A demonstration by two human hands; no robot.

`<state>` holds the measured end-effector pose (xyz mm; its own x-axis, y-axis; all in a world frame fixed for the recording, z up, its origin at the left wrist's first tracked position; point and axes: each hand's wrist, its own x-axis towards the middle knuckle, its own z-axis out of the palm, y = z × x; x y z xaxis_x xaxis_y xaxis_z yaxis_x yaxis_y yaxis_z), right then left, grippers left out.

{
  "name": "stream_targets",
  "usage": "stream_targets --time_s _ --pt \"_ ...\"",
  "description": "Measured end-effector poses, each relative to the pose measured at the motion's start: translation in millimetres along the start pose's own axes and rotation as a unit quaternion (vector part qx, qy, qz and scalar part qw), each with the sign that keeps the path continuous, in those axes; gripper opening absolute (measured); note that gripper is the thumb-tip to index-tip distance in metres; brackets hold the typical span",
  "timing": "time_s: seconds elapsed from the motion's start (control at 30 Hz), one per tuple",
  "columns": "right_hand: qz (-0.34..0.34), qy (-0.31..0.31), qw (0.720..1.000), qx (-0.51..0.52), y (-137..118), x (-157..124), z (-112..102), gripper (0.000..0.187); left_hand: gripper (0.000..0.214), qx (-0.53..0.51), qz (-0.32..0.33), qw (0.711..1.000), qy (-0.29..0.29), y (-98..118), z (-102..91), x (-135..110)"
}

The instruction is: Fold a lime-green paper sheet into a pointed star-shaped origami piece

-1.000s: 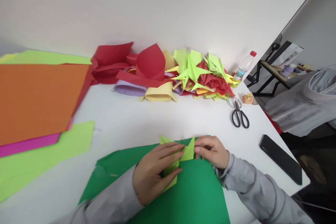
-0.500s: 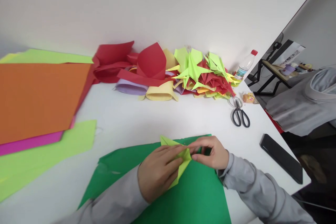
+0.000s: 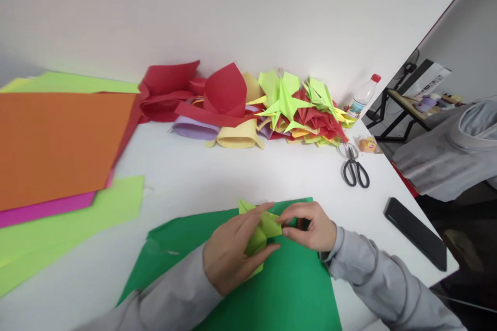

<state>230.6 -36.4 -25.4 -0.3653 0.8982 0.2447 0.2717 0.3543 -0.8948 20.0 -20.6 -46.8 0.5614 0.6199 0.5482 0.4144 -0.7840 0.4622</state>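
A small lime-green folded paper piece (image 3: pixel 261 228) lies over a dark green sheet (image 3: pixel 287 284) near the table's front edge. My left hand (image 3: pixel 233 251) grips the piece's lower part, thumb underneath and fingers on top. From the right, my right hand (image 3: pixel 310 225) pinches a flap of the same piece between thumb and fingertips. The two hands nearly touch above the green sheet. Both sleeves are grey.
Large orange (image 3: pixel 54 145), magenta and lime sheets lie at the left. A heap of red, yellow and lime folded papers (image 3: pixel 287 108) sits by the wall. Black scissors (image 3: pixel 354 168), a water bottle (image 3: pixel 361 97) and a black phone (image 3: pixel 415 234) are at the right. Another person's grey sleeve (image 3: pixel 446 155) is beyond the table.
The upright right-hand point of the lime piece has been folded down and inward by my right hand. My left hand shifted slightly and now grips the piece from below.
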Motion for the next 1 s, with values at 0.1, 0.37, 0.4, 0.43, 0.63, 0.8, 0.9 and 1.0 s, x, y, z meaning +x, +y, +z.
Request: stream_targets --time_s 0.1,0.37,0.4,0.43,0.63,0.8,0.9,1.0 --pt "0.007 0.006 1.000 -0.003 1.4 -0.8 0.7 0.016 0.023 -0.016 0.008 1.000 0.020 -1.0 4.4 0.1" --pt "0.167 -0.023 0.962 0.216 6.7 -5.1 6.2 0.036 0.020 0.008 0.099 0.995 0.027 -1.3 4.9 0.0" --pt "0.184 -0.025 0.952 0.243 5.9 -5.0 7.3 0.038 0.020 0.015 0.102 0.995 0.016 -0.9 4.0 -0.2" --pt "0.197 -0.027 0.944 0.264 4.8 -4.7 8.6 0.039 0.021 0.022 0.106 0.994 0.012 -0.5 3.4 -0.4" --pt "0.246 -0.034 0.912 0.325 -1.2 -3.6 16.4 0.039 0.021 0.046 0.121 0.991 0.020 2.0 5.7 -1.2" --pt "0.269 -0.025 0.907 0.323 -5.3 -2.3 17.9 0.037 0.022 0.074 0.139 0.987 0.019 3.6 5.1 -0.8" --pt "0.286 -0.016 0.906 0.312 -7.4 -1.6 17.4 0.033 0.024 0.088 0.150 0.985 0.014 5.6 3.5 0.8" --pt "0.313 -0.006 0.902 0.296 -8.7 -1.6 16.6 0.034 0.029 0.086 0.146 0.985 0.011 8.1 2.4 2.3"
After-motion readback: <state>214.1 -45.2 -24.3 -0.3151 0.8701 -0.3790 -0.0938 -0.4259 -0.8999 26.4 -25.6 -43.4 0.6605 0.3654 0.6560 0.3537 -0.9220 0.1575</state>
